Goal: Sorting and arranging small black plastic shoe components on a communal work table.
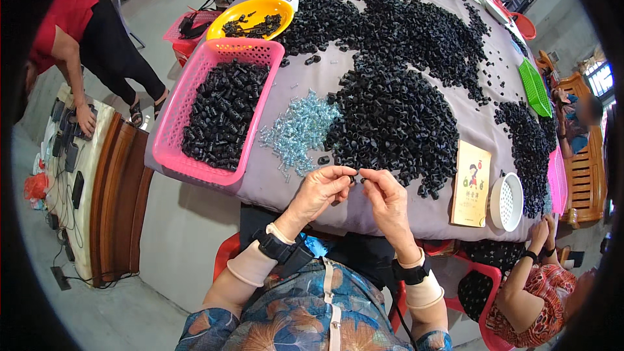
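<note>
Above the table's near edge my left hand (320, 192) and my right hand (388, 200) meet fingertip to fingertip. Both are closed in a pinch at a small black plastic part (353, 179), mostly covered by the fingers. Just beyond them lies a big heap of small black plastic parts (393, 127). Left of that heap is a pile of small clear bluish plastic pieces (302, 131). A pink perforated basket (168, 136) full of black parts stands further left.
Behind the basket sits a yellow bowl (286, 8) with black pieces. A yellow booklet (469, 185) and a white strainer bowl (508, 203) lie at right, near a green basket (535, 88). A co-worker in a patterned top (533, 292) sits close by; another person in red (52, 10) stands left.
</note>
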Tool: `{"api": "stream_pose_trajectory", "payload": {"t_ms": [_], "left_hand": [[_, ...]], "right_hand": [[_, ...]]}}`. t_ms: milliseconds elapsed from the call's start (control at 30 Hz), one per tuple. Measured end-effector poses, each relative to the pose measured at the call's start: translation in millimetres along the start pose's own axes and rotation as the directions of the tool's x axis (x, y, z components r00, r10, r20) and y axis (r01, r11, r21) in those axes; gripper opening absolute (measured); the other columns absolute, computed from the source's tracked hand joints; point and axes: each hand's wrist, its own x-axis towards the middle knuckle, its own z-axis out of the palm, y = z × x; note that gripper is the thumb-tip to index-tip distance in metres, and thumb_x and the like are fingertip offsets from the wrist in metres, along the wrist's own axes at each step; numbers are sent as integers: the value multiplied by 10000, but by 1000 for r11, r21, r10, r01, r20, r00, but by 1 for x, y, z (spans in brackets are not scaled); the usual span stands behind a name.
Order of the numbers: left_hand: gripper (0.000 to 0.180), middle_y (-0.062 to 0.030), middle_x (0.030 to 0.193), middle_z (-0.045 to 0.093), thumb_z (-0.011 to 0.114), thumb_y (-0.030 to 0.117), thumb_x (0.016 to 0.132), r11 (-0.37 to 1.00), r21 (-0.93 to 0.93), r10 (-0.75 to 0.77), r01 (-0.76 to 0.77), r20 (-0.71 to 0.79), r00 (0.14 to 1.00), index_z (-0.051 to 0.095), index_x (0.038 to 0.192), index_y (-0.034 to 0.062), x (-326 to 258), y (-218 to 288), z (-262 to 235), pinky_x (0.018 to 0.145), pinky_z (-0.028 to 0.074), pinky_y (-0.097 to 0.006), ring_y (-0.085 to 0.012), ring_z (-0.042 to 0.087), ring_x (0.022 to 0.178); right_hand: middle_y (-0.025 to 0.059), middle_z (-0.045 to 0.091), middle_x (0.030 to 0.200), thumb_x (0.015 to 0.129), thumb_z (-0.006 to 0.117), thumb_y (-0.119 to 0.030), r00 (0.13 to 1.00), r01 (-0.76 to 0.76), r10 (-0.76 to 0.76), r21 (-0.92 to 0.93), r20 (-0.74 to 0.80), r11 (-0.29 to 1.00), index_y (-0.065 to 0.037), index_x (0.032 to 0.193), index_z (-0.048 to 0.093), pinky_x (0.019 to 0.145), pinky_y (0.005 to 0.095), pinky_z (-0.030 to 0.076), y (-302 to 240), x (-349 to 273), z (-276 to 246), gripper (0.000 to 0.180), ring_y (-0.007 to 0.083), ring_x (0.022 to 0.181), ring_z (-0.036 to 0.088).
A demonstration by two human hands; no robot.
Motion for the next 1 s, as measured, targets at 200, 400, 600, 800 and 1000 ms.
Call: {"api": "stream_pose_trajectory", "payload": {"t_ms": [200, 400, 600, 800, 1000], "left_hand": [[160, 9, 760, 611, 621, 120, 895, 999, 40, -6, 7, -30, 1000, 626, 1045, 66, 1, 0, 5, 552, 416, -201, -65, 568, 652], [144, 18, 752, 618, 625, 126, 894, 998, 68, 9, -5, -57, 998, 631, 1022, 61, 2, -2, 3, 526, 410, -183, -51, 564, 620], [200, 16, 746, 629, 623, 136, 896, 995, 102, -12, 17, -54, 998, 639, 1076, 50, 0, 2, 5, 527, 423, -170, -49, 582, 636], [245, -9, 790, 641, 610, 149, 906, 996, 79, -50, 50, -6, 999, 617, 1126, 42, 1, 5, 9, 577, 475, -192, -69, 597, 657], [244, -28, 857, 649, 607, 151, 907, 998, 31, -57, 56, 58, 997, 607, 1123, 37, 4, 1, -1, 631, 497, -219, -90, 607, 710]], "right_hand": [[72, 634, 761, 854, 612, -39, 995, -94, 95, 50, -15, 994, -4, 941, 584, 588, 251, 466, 9, -2, 10, 97, 112, 631, 572], [26, 622, 759, 867, 617, -55, 980, -195, 187, 139, 71, 971, -5, 934, 580, 585, 225, 459, 12, -2, 11, 91, 69, 650, 550], [-6, 583, 748, 882, 626, -88, 963, -269, 248, 308, 106, 913, -18, 896, 560, 582, 196, 430, 14, -7, 13, 98, 46, 654, 515], [-10, 573, 754, 889, 618, -73, 975, -220, 201, 355, 90, 909, -32, 890, 529, 595, 186, 420, 12, -7, 16, 98, 37, 684, 520], [0, 571, 763, 884, 618, -51, 971, -239, 209, 462, 115, 854, -43, 918, 490, 587, 184, 416, 14, -9, 25, 133, 48, 688, 540]]}}
